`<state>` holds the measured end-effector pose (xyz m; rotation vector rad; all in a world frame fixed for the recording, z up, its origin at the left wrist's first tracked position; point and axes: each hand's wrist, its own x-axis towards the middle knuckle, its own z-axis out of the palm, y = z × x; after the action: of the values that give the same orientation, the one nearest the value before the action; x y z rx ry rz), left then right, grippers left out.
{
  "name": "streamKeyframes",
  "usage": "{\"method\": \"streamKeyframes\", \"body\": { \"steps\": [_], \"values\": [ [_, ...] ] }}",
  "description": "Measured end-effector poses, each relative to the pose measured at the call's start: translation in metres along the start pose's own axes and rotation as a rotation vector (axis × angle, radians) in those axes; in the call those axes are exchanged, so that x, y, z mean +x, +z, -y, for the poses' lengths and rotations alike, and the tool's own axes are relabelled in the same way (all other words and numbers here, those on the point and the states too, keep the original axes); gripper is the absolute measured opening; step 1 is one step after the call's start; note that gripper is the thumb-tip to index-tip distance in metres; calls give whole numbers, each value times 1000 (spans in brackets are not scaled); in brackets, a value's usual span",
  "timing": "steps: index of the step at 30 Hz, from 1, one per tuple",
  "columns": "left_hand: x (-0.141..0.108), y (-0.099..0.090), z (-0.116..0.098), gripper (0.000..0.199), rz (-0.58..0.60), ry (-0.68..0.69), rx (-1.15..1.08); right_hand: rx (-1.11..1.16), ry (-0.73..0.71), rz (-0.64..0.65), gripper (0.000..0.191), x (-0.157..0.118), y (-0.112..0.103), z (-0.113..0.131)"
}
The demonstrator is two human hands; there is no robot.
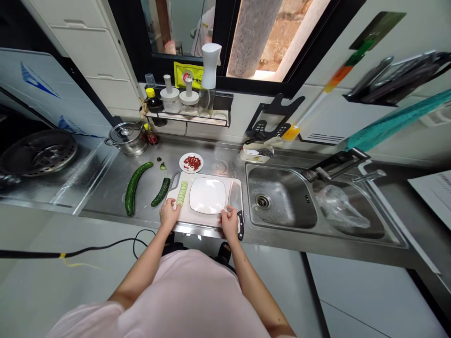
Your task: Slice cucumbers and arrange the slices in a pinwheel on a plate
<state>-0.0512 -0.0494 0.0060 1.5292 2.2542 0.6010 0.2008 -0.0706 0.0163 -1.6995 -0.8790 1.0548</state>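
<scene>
The left hand [169, 212] rests on the near edge of the white cutting board [200, 219], fingers together and just beside a row of cucumber slices [182, 193]; it grips nothing. The right hand [229, 223] sits at the board's near right corner, fingers curled over the black-handled knife [240, 225], whose blade [235, 197] lies along the right edge; I cannot tell whether the fingers are clamped on it. A square white plate [207, 195] lies in the middle of the board; left of the board, a cut cucumber [161, 192] and a longer cucumber [133, 188] lie on the steel counter [102, 202], with a small cucumber end [162, 166] toward the back edge; a round plate of chopped red chili [191, 163] stands behind the board; to the right is the steel sink [278, 197], a plastic bag [340, 206] in its far basin; along the back edge stand a lidded steel pot [127, 138] and a shelf of bottles [186, 119].
</scene>
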Motion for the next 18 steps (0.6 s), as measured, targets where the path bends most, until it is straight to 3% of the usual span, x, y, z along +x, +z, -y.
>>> {"method": "streamKeyframes", "body": {
  "steps": [18],
  "values": [
    [-4,5,-2,21,-5,-12,94,17,-59,65,37,7,2,1]
  ]
}}
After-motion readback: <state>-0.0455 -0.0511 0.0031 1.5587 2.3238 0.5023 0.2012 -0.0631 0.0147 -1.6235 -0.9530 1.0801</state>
